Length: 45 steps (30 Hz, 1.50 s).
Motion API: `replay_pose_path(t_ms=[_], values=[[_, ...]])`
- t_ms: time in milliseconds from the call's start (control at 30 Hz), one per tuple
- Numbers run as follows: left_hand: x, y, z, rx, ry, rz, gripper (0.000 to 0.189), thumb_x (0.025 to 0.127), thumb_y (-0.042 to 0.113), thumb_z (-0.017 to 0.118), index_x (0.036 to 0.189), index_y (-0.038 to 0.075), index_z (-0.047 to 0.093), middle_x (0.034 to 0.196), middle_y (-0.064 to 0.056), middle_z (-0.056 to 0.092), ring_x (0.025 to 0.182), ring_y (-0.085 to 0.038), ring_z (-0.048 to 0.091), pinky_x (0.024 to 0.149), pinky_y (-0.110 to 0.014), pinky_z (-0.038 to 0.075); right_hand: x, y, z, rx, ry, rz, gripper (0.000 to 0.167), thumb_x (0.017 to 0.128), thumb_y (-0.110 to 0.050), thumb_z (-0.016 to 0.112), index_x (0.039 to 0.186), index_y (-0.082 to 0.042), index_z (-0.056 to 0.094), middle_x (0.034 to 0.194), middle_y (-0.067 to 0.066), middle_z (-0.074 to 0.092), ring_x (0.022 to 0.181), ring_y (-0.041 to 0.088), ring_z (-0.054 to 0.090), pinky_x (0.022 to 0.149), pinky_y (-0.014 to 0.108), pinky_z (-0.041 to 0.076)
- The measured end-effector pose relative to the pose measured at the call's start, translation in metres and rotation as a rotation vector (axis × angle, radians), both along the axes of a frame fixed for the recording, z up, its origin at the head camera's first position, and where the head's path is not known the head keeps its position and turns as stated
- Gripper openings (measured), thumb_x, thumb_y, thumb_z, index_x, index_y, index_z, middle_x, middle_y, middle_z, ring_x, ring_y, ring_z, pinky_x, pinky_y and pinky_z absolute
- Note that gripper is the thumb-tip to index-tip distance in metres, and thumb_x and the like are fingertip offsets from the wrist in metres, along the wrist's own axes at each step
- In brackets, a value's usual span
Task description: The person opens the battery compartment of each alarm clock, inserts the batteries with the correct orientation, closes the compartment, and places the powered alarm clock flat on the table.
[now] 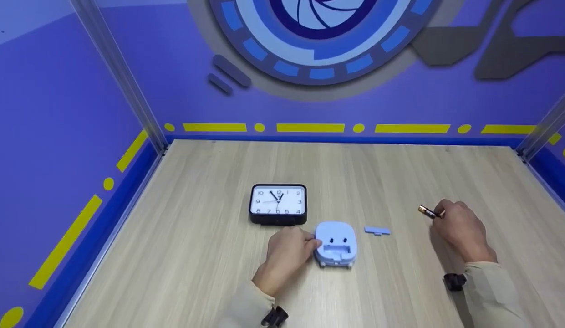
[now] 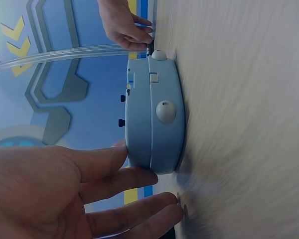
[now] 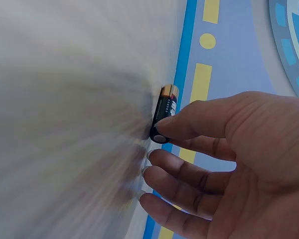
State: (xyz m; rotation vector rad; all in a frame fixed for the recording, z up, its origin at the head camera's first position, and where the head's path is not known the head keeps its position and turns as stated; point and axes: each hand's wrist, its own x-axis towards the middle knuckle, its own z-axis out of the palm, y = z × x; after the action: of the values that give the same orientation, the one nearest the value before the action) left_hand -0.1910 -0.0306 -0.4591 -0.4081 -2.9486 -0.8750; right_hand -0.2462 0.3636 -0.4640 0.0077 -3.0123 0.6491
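A small light-blue clock (image 1: 336, 234) lies on its face, its back up with two black knobs and an uncovered battery slot. My left hand (image 1: 289, 248) holds its left edge, thumb on the upper rim and index finger (image 2: 134, 178) against the side. Out to the right, my right hand (image 1: 460, 226) pinches a black battery with a copper-coloured end (image 1: 427, 211) between thumb and index finger. In the right wrist view the battery (image 3: 165, 112) is close over the table, while the other fingers (image 3: 182, 172) spread below it. A blue battery cover (image 1: 377, 231) rests between clock and right hand.
A black rectangular clock (image 1: 278, 202) with a white dial stands behind my left hand. The wooden table (image 1: 209, 182) is bounded by blue-purple printed walls (image 1: 141, 91) with metal posts at the corners.
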Motion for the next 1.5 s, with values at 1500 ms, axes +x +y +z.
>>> replay_pose_path(t_ms=[1500], values=[[0.000, 0.000, 0.001, -0.020, 0.015, 0.001, 0.011, 0.097, 0.029, 0.079, 0.098, 0.022, 0.088, 0.089, 0.011, 0.077, 0.067, -0.007, 0.056, 0.057, -0.033, 0.045, 0.000, -0.022, -0.001, 0.048, 0.054, 0.134, 0.012, 0.092, -0.001, 0.070, 0.098, 0.009, 0.066, 0.084, 0.016, 0.057, 0.071, 0.028, 0.055, 0.060, 0.045, 0.046]])
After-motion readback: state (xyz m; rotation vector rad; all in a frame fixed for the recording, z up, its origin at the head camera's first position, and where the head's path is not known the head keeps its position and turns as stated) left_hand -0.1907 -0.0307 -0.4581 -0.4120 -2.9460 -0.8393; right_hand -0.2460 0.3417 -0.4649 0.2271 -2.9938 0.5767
